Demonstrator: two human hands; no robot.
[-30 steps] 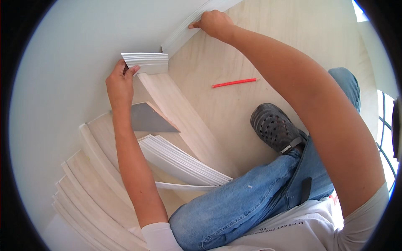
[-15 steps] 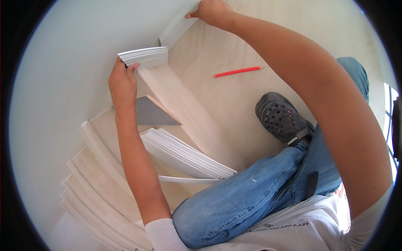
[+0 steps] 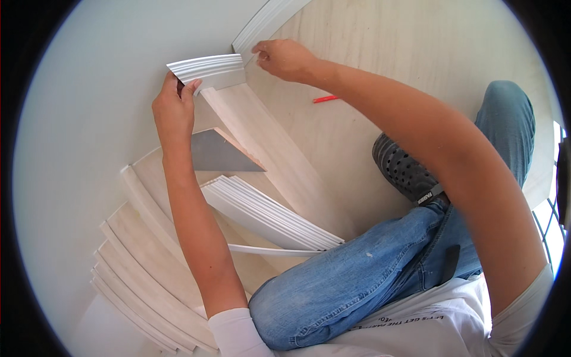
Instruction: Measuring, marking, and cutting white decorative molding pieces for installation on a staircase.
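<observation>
While my left hand (image 3: 175,113) pinches the left end of the short white moulding (image 3: 217,74), my right hand (image 3: 285,59), partly open, loosely curled and apparently empty, hangs near the longer moulding (image 3: 262,27). I judge that a steady, even pinch best keeps the piece from tilting. Extending from my left hand toward my right, it shows parallel ridges above a plain, flat face.

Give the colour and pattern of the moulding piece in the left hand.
The moulding piece is white, with lengthwise ridges; the head view shows it best.
</observation>
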